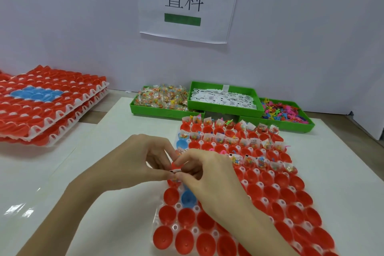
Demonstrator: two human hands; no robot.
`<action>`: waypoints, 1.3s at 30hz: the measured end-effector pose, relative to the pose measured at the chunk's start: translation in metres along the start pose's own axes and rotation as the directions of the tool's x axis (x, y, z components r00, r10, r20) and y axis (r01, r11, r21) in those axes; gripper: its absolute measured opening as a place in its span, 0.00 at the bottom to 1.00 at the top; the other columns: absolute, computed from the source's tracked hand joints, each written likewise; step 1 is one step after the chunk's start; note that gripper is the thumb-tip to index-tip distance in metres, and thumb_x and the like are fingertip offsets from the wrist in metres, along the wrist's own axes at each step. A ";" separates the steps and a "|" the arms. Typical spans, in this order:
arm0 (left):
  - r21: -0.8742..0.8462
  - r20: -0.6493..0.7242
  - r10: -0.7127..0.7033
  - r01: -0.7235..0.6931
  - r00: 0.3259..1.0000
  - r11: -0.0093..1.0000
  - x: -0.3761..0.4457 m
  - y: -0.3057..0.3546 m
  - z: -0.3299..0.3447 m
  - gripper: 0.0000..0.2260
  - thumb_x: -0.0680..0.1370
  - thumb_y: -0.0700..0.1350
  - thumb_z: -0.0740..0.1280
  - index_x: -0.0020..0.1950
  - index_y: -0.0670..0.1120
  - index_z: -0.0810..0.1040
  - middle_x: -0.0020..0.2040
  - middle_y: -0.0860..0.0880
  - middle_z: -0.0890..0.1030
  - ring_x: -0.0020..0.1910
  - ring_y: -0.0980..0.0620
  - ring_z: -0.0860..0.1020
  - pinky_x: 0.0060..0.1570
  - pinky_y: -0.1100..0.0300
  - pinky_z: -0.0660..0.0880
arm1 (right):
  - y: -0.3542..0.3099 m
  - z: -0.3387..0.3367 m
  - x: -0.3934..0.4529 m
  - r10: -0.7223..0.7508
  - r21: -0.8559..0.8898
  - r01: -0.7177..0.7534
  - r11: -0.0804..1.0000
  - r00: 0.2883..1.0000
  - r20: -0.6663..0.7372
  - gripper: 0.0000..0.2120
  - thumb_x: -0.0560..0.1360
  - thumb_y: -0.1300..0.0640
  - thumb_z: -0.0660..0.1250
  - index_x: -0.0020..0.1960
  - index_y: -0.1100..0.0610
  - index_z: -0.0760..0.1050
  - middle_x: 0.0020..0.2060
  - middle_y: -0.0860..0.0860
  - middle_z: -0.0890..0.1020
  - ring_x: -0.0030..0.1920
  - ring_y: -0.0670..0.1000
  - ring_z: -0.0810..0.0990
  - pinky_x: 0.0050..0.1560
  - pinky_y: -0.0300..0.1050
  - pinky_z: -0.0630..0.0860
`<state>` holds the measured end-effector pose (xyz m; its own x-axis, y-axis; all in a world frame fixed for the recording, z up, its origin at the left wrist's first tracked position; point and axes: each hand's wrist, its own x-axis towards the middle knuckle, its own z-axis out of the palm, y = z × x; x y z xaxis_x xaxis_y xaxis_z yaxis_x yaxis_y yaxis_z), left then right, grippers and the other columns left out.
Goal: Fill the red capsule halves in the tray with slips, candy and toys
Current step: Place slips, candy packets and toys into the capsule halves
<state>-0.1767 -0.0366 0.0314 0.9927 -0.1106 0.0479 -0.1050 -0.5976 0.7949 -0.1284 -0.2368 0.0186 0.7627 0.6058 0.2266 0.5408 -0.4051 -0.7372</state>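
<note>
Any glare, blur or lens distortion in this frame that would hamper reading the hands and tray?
Head view: even lighting, soft shadows; glare patch on the glossy table at lower left; wide-angle bending at the edges; left hand and right hand slightly soft, so the slip they pinch is unreadable; tray reasonably sharp.

Your left hand (133,160) and right hand (209,178) are both bare, with no gloves, rings or watch on what shows. Your forearms are uncovered as well, and no sleeve edge reaches into view on either side. Your fingers are slim and your nails look short and unpainted, as far as the wide lens lets you tell.
</note>
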 end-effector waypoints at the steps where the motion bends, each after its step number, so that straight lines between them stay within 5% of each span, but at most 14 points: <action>1: 0.005 -0.004 -0.003 0.003 1.000 1.000 0.001 -0.001 0.001 0.11 0.72 0.47 0.81 0.49 0.59 0.84 0.41 0.53 0.88 0.41 0.53 0.87 0.46 0.60 0.83 | 0.001 0.001 0.000 0.004 -0.003 -0.004 1.000 1.000 0.005 0.07 0.74 0.60 0.76 0.50 0.51 0.84 0.39 0.43 0.84 0.42 0.39 0.82 0.45 0.30 0.78; 12: 0.107 -0.033 -0.004 0.008 0.999 0.994 -0.002 -0.006 0.008 0.07 0.73 0.45 0.80 0.47 0.55 0.86 0.40 0.57 0.87 0.41 0.56 0.86 0.45 0.62 0.83 | 0.006 -0.006 0.003 0.105 0.054 -0.112 0.992 0.988 0.110 0.05 0.74 0.59 0.77 0.49 0.51 0.85 0.40 0.41 0.83 0.42 0.40 0.83 0.45 0.31 0.79; 20: 0.088 -0.038 -0.012 0.016 0.999 0.996 -0.003 -0.006 0.005 0.07 0.72 0.45 0.80 0.45 0.56 0.87 0.40 0.58 0.87 0.41 0.56 0.86 0.45 0.63 0.83 | 0.009 -0.002 0.003 0.026 -0.021 -0.024 0.999 0.996 0.080 0.07 0.75 0.62 0.75 0.50 0.52 0.84 0.40 0.42 0.84 0.44 0.38 0.82 0.42 0.27 0.76; 29: 0.130 -0.067 -0.023 0.032 0.998 0.991 -0.002 -0.006 0.007 0.10 0.72 0.39 0.79 0.43 0.55 0.87 0.39 0.56 0.87 0.40 0.55 0.86 0.45 0.58 0.83 | 0.011 0.006 0.004 0.015 -0.071 -0.010 0.997 0.997 0.072 0.12 0.73 0.64 0.75 0.49 0.50 0.77 0.39 0.44 0.81 0.41 0.43 0.81 0.45 0.34 0.79; 34: 0.155 -0.060 -0.019 0.028 0.998 0.987 -0.001 -0.005 0.010 0.09 0.72 0.39 0.79 0.43 0.54 0.87 0.38 0.57 0.86 0.39 0.56 0.86 0.45 0.58 0.83 | 0.008 -0.002 0.003 -0.046 -0.067 0.053 0.996 0.995 0.091 0.04 0.75 0.58 0.76 0.48 0.51 0.83 0.40 0.41 0.83 0.44 0.39 0.81 0.43 0.27 0.75; 39: 0.122 -0.018 -0.034 0.036 0.999 0.992 -0.004 -0.007 0.004 0.08 0.73 0.42 0.79 0.46 0.56 0.89 0.40 0.59 0.87 0.41 0.58 0.86 0.46 0.63 0.83 | 0.006 0.003 0.003 -0.066 -0.135 0.079 0.988 0.993 0.094 0.04 0.76 0.58 0.74 0.47 0.50 0.82 0.41 0.43 0.81 0.43 0.42 0.80 0.48 0.36 0.79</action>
<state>-0.1805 -0.0347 0.0230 0.9966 -0.0761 0.0318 -0.0758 -0.6934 0.7166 -0.1240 -0.2349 0.0129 0.6882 0.6933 0.2140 0.6422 -0.4448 -0.6243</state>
